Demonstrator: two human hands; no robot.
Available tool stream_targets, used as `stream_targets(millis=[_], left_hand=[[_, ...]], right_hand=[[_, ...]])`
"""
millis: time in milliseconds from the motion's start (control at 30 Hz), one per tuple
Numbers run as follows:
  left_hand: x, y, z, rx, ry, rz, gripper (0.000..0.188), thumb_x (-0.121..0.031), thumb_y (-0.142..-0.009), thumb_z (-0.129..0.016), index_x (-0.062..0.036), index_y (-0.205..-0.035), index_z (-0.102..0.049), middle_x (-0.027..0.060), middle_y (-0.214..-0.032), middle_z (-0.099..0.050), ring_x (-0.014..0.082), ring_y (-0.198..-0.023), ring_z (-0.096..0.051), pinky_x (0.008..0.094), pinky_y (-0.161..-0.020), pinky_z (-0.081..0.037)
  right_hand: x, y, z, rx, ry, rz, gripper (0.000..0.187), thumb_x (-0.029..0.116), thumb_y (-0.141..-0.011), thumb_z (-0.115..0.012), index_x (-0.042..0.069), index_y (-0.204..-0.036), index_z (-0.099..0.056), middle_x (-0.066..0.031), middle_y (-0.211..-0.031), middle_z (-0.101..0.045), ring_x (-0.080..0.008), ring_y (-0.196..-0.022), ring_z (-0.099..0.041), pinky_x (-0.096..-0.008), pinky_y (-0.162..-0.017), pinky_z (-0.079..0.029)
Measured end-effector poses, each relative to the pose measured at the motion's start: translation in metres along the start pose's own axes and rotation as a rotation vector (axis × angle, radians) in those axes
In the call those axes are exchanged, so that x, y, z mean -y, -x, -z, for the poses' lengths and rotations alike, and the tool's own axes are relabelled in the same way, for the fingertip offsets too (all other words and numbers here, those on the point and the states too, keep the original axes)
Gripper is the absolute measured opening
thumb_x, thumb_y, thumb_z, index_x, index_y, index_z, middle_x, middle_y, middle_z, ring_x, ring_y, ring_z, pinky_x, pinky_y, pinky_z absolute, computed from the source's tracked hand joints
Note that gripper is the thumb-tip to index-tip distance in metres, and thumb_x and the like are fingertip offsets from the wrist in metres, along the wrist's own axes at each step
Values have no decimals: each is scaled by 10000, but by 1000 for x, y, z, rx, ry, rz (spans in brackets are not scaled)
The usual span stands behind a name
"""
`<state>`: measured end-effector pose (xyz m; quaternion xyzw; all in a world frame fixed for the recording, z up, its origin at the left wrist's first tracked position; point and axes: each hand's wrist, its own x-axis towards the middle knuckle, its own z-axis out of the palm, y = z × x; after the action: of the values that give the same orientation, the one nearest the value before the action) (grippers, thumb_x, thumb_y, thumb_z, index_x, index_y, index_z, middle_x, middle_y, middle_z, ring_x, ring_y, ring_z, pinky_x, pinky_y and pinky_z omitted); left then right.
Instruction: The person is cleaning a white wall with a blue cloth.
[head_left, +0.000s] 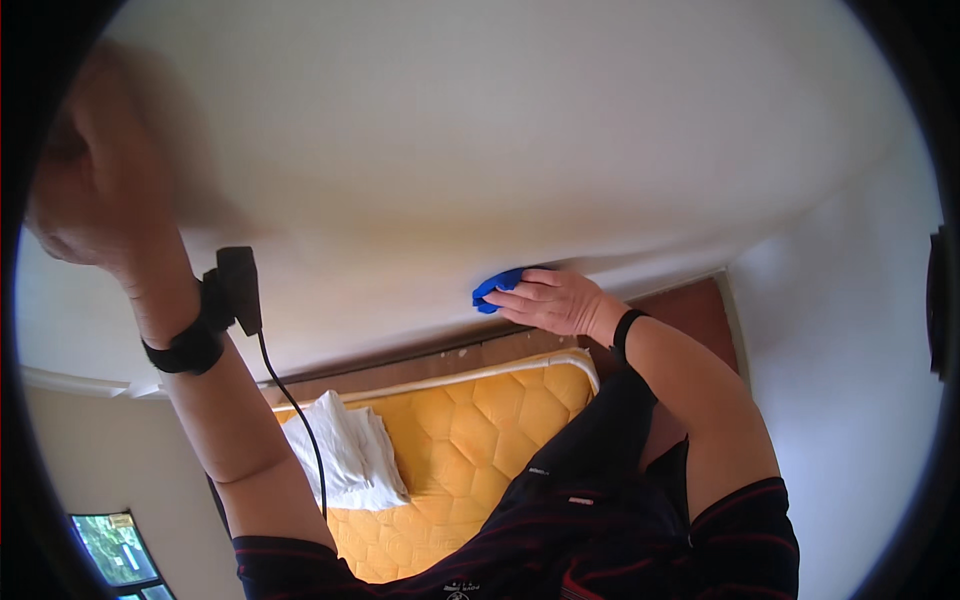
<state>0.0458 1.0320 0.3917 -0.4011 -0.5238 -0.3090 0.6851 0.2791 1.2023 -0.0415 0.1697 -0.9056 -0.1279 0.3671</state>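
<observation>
My right hand (558, 302) presses a blue cloth (497, 288) against the pale wall (480, 130), its fingers spread over the folded fabric. Raised high at the far left, my left hand (105, 180) is close to the same wall. Its fingers are blurred and partly cut off by the picture's dark rim, so their pose is unclear. A black strap with a small dark device (238, 290) sits on my left wrist, and a cable (300, 420) runs down from it. Another black band (626, 330) circles my right wrist.
Below lies a bed with a yellow quilted mattress (480, 420) and a wooden edge along the wall. Folded white bedding (345, 455) rests on the mattress. At right a second wall (830, 380) meets the reddish-brown floor (695, 320). A window (118, 550) shows at lower left.
</observation>
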Motion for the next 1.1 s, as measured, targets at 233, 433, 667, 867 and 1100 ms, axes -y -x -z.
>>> stream_targets(millis=[233,433,667,867,1100], left_hand=[[-1,-1,-7,-44,-27,-213,482,-369,-1057,-764,-139,-1477,-714,128,-1539,-687,387,-1486,-566,505,-1257,-440],[1,-9,2,-35,-31,-212,489,-332,-1034,-725,-120,-1474,-724,173,-1540,-667,437,-1450,-581,555,-1202,-467],[-14,-10,-2,34,-61,-115,542,-391,-1106,-614,-193,-1610,-637,112,-1692,-570,363,-1601,-473,556,-1321,-312],[-12,-11,4,34,-110,-133,541,-417,-1080,-630,-181,-1565,-675,146,-1630,-615,389,-1522,-547,584,-1240,-389],[-23,-3,0,70,25,-65,583,-393,-1088,-630,-186,-1633,-607,151,-1741,-495,429,-1646,-374,607,-1347,-204]], right_hand=[[-55,-99,109,-368,157,-205,405,237,-978,-736,376,-1358,-734,85,-1564,-645,-168,-1347,-630,-380,-1175,-494],[-130,-217,234,-687,299,-400,534,134,-870,-819,281,-1382,-785,-109,-1607,-608,-367,-1458,-560,-453,-1157,-509],[-190,-284,326,-671,399,-340,475,237,-1017,-744,106,-1465,-658,-191,-1595,-548,-401,-1491,-467,-491,-1254,-386],[-162,-265,311,-701,435,-351,521,122,-834,-829,217,-1345,-788,-71,-1602,-599,-363,-1371,-580,-498,-1152,-504],[-162,-248,291,-614,438,-357,384,91,-906,-734,231,-1246,-845,-20,-1520,-661,-302,-1312,-598,-476,-1077,-530]])
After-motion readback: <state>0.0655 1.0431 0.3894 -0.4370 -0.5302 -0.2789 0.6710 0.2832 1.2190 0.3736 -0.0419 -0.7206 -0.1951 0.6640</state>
